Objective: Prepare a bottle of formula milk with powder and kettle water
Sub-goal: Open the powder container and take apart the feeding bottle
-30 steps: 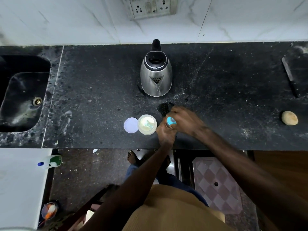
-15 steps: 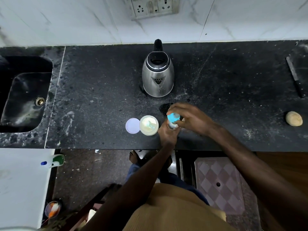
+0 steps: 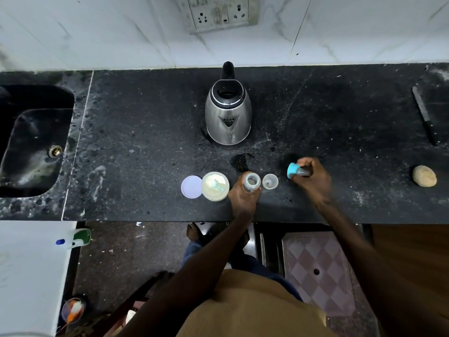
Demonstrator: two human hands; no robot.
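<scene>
On the black speckled stone counter [image 3: 145, 132], a stainless-steel electric kettle [image 3: 228, 117] with a black handle stands at the far middle. Near the front edge sits an open round cream tub of powder [image 3: 215, 186], with its flat lilac lid [image 3: 191, 186] touching it on the left. Just right of the tub, the left hand [image 3: 243, 198] grips the clear baby bottle [image 3: 252, 181] from the near side; the bottle is upright and its mouth uncovered. A small clear plastic cap [image 3: 270, 181] stands just beside the bottle on the right. Farther right, the right hand [image 3: 313, 181] curls its fingers round the blue screw ring with teat [image 3: 292, 170], well apart from the bottle.
</scene>
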